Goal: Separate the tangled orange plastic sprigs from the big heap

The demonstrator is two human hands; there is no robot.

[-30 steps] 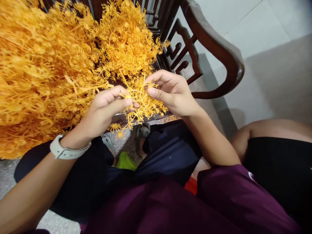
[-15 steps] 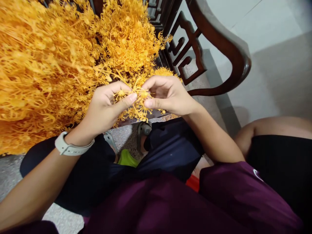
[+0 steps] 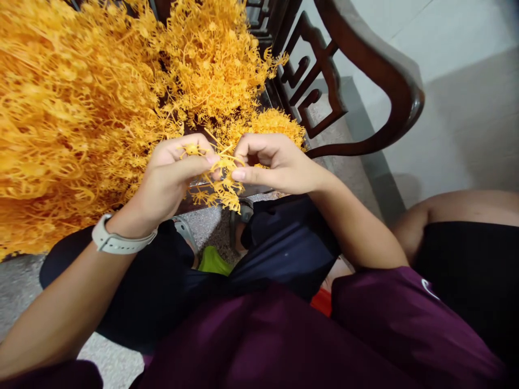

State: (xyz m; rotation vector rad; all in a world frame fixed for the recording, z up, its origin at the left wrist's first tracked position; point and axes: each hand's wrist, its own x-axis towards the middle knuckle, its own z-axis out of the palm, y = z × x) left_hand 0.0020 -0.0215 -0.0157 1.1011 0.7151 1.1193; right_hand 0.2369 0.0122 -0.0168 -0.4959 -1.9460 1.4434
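Note:
A small orange plastic sprig [image 3: 221, 183] with many thin branches hangs between my two hands in front of my lap. My left hand [image 3: 170, 181], with a pale watch on its wrist, pinches the sprig's left side between thumb and forefinger. My right hand [image 3: 275, 162] is curled, and its thumb and fingertips pinch the sprig's right side. Behind the hands a big heap of the same orange sprigs [image 3: 81, 108] covers the seat of a dark wooden chair.
The chair's carved dark wooden armrest [image 3: 365, 59] curves to the right of my hands. Below are my dark shorts, a purple shirt and speckled floor with a sandal and something green [image 3: 213, 262]. Another person's bare knee [image 3: 458, 210] is at the right.
Both hands have drawn closer together and a little lower, and the sprig is bunched tighter between the fingertips. The view has shifted slightly, so the chair and heap sit a bit differently.

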